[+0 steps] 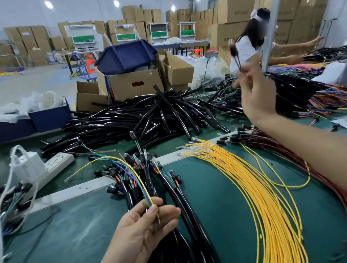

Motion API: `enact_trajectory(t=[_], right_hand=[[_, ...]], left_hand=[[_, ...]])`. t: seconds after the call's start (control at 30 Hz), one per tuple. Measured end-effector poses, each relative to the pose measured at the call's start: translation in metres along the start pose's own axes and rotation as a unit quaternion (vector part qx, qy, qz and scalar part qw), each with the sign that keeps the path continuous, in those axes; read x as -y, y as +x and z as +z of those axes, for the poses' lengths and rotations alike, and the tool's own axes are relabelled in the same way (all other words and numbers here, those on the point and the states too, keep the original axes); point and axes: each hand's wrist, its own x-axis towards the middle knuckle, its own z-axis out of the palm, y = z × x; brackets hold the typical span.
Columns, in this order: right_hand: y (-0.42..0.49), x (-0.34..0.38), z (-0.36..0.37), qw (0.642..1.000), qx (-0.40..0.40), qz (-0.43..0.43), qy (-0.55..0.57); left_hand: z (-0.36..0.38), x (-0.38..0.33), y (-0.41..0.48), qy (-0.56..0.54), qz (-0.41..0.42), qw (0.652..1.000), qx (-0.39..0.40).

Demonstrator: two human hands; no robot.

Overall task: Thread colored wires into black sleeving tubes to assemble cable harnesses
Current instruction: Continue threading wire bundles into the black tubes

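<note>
My left hand (144, 225) pinches a small bundle of colored wires (129, 171), yellow, green, purple and blue, low at the table's front. My right hand (254, 94) is raised high on the right and grips a thin dark red wire (236, 57) with a black connector on top. A fan of yellow wires (255, 186) lies between my arms. A sheaf of red wires (278, 145) runs under my right forearm. Black sleeving tubes (159, 117) are heaped at mid-table. Finished sleeved harnesses (177, 196) lie beneath my left hand.
A white power strip (56, 164) with a plugged adapter sits on the left of the green table (71, 236). Cardboard boxes (133, 83) with a blue bin stand behind the tubes. A person in white works at far right beside a metal pole (272, 13). More harnesses pile at right.
</note>
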Motion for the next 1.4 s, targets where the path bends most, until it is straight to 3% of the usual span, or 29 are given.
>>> enact_trajectory(t=[0.13, 0.23, 0.33, 0.43, 0.5, 0.77, 0.9, 1.07, 1.27, 1.4], right_hand=[[0.036, 0.106, -0.002, 0.959, -0.051, -0.086, 0.264], [0.04, 0.162, -0.006, 0.897, -0.056, -0.01, 0.438], [0.025, 0.185, 0.001, 0.84, 0.056, 0.084, 0.533], [0.001, 0.182, 0.023, 0.789, 0.204, 0.204, 0.543], [-0.018, 0.174, 0.044, 0.774, 0.259, 0.274, 0.51], [-0.057, 0.128, 0.11, 0.806, 0.298, 0.335, 0.386], [-0.05, 0.128, 0.131, 0.871, 0.283, 0.266, 0.3], [-0.046, 0.134, 0.147, 0.913, 0.288, 0.199, 0.211], [-0.05, 0.15, 0.151, 0.906, 0.269, 0.126, 0.302], [-0.054, 0.155, 0.151, 0.88, 0.359, 0.102, 0.294]], left_hand=[[0.0, 0.0, 0.0, 0.0, 0.0, 1.0, -0.007], [-0.001, 0.0, -0.001, -0.005, -0.008, 1.0, -0.008], [0.001, 0.001, -0.001, -0.001, -0.01, 1.0, -0.009], [0.001, -0.001, -0.002, -0.01, -0.017, 1.0, 0.008], [-0.001, -0.002, -0.003, -0.024, -0.025, 0.999, 0.025], [-0.001, -0.003, -0.005, -0.026, -0.035, 0.998, 0.036], [0.0, -0.004, -0.005, -0.023, -0.036, 0.998, 0.034], [-0.001, -0.004, -0.007, -0.031, -0.037, 0.998, 0.032], [-0.005, -0.006, -0.006, -0.074, -0.052, 0.995, 0.044], [-0.011, -0.007, -0.008, -0.095, -0.051, 0.993, 0.05]])
